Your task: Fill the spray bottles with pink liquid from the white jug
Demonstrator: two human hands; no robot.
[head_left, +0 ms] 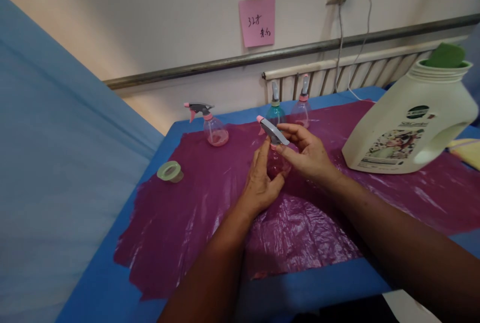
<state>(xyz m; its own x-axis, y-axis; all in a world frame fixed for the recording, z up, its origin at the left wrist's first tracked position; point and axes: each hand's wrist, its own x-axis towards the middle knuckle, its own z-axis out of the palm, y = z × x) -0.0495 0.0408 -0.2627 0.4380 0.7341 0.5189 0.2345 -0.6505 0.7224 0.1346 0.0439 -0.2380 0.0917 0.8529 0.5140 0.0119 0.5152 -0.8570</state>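
Observation:
A clear spray bottle [278,164] with a grey and pink trigger head [273,130] stands upright between my hands, over the purple plastic sheet. My left hand [261,180] is wrapped round the bottle's body from the left. At its neck, the fingers and thumb of my right hand [305,150] close on the trigger head and pink collar from the right. Behind them stand a teal spray bottle [275,112] and a clear one with a pink collar [301,110]. Another clear spray bottle [216,132] holding a little pink liquid stands to the left, its nozzle pointing left.
A large cream detergent jug [405,123] with something green in its mouth stands at the right. A pale green cap [169,171] lies at the left on the purple sheet [195,213]. A blue curtain [56,138] hangs at the left. Cables [369,8] run down the back wall.

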